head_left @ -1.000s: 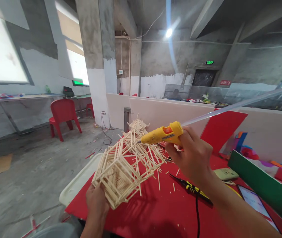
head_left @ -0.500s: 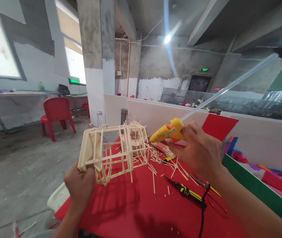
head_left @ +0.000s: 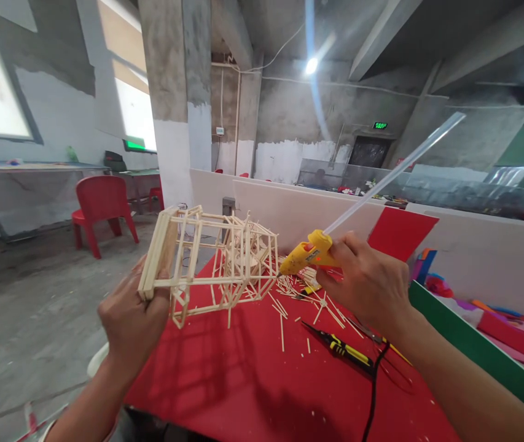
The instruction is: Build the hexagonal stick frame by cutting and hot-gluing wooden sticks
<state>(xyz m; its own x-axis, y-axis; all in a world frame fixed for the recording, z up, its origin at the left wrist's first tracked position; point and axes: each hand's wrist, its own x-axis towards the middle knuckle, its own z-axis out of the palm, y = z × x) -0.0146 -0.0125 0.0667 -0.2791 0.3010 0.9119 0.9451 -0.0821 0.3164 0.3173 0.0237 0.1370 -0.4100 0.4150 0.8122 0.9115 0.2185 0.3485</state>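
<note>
My left hand (head_left: 135, 310) is closed round the base end of a model frame made of thin wooden sticks (head_left: 209, 280), held tilted on its side above the red table (head_left: 262, 380). In my right hand (head_left: 365, 273) is a yellow hot glue gun (head_left: 305, 253), its nozzle at the frame's right end, touching or very close to it. A long clear glue stick (head_left: 395, 172) sticks out of the gun's back, slanting up to the right. Behind the frame, partly hidden, stands another stick structure (head_left: 255, 245).
Loose wooden sticks (head_left: 282, 307) lie scattered beyond the frame. A black and yellow pen-shaped tool with a cord (head_left: 342, 348) rests near scissors (head_left: 367, 331). A green panel (head_left: 478, 347) borders the right side; a white partition (head_left: 335, 218) stands behind. A red chair (head_left: 105, 202) is at left.
My left hand has turned and shifted the stick frame slightly left and up. The glue gun has moved a little left and down, its glue stick swinging left with it.
</note>
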